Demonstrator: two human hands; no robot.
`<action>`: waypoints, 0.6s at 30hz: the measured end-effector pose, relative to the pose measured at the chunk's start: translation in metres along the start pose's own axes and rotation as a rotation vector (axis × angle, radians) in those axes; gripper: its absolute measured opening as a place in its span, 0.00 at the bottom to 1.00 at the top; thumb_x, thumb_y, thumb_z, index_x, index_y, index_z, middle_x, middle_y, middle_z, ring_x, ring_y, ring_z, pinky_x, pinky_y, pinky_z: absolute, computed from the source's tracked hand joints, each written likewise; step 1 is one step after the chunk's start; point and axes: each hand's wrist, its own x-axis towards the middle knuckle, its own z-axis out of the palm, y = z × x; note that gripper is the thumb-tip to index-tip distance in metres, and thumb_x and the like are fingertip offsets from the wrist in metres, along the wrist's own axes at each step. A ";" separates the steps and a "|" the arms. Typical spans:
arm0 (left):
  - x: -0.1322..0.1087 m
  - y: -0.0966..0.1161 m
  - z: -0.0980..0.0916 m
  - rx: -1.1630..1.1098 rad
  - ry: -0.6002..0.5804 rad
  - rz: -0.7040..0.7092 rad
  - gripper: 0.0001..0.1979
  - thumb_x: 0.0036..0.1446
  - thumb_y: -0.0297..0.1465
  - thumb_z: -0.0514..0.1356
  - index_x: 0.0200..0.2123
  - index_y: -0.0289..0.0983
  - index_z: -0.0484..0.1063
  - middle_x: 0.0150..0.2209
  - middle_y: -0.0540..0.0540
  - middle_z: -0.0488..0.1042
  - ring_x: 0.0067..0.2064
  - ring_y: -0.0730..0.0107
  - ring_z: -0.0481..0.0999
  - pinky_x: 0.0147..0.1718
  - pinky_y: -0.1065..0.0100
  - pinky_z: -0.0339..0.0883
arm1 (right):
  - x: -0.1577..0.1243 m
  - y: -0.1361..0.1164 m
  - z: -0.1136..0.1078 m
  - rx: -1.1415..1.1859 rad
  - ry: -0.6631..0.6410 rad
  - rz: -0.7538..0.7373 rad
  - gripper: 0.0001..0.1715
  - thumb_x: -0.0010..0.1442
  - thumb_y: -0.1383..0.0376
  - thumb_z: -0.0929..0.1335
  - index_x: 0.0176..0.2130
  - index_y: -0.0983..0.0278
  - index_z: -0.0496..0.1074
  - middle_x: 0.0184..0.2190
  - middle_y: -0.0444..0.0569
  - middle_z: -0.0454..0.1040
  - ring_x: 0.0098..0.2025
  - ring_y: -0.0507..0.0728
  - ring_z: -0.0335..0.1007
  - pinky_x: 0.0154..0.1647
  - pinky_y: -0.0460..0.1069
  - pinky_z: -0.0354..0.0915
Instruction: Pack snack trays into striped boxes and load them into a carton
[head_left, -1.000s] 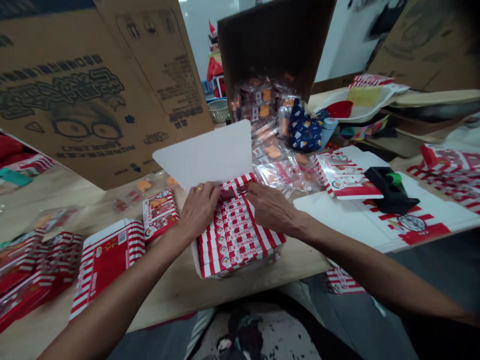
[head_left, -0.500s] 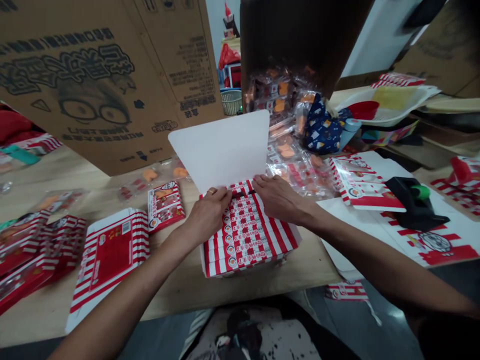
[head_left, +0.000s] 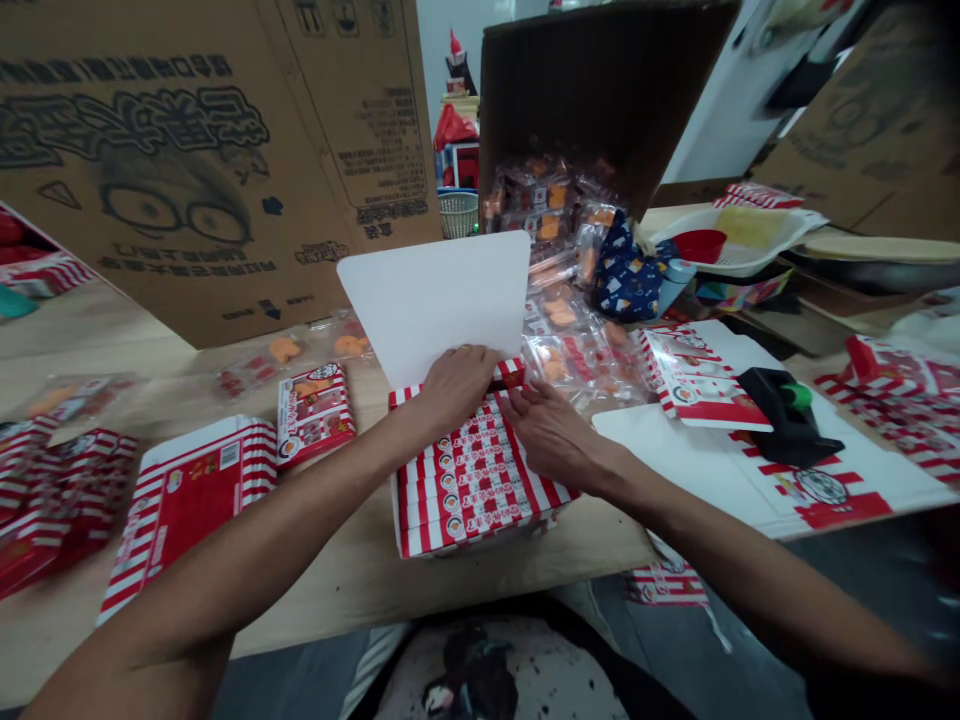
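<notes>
A carton stands on the table before me, its white flap raised at the back. A tight row of red-and-white striped snack boxes fills it. At the carton's far end, my left hand is closed over the rearmost snack box, its fingertips partly hidden. My right hand rests on the right side of the row, fingers stretched toward a dark gap in front of that rearmost box. To the left lie a single snack box and a stack of flat striped cartons.
A large brown cardboard box stands back left. Clear packets of orange snacks spill from another dark box. On the right are a black tape dispenser, white-backed card sheets and a white basket.
My left hand has moved right and inward along the far end, over the rearmost box. My right hand has come slightly down toward me. The view has shifted a little.
</notes>
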 end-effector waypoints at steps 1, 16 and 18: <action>-0.001 -0.001 0.002 -0.026 0.012 -0.008 0.14 0.65 0.21 0.52 0.52 0.33 0.69 0.46 0.38 0.76 0.49 0.56 0.74 0.46 0.59 0.67 | -0.002 0.000 0.001 0.005 -0.002 -0.002 0.29 0.56 0.76 0.61 0.56 0.77 0.71 0.47 0.65 0.77 0.49 0.67 0.72 0.61 0.62 0.58; 0.017 0.022 -0.003 -0.012 -0.089 -0.015 0.10 0.68 0.29 0.54 0.49 0.34 0.70 0.48 0.38 0.74 0.47 0.56 0.74 0.39 0.61 0.68 | -0.009 -0.007 -0.001 0.036 0.044 0.015 0.25 0.54 0.77 0.62 0.50 0.81 0.74 0.44 0.69 0.76 0.45 0.67 0.71 0.57 0.62 0.58; 0.020 0.027 0.002 -0.004 -0.103 0.001 0.11 0.66 0.24 0.52 0.49 0.32 0.69 0.47 0.37 0.75 0.47 0.56 0.75 0.39 0.61 0.69 | -0.010 -0.008 -0.004 0.031 0.035 0.029 0.25 0.55 0.77 0.62 0.50 0.80 0.74 0.44 0.69 0.76 0.45 0.67 0.71 0.57 0.61 0.58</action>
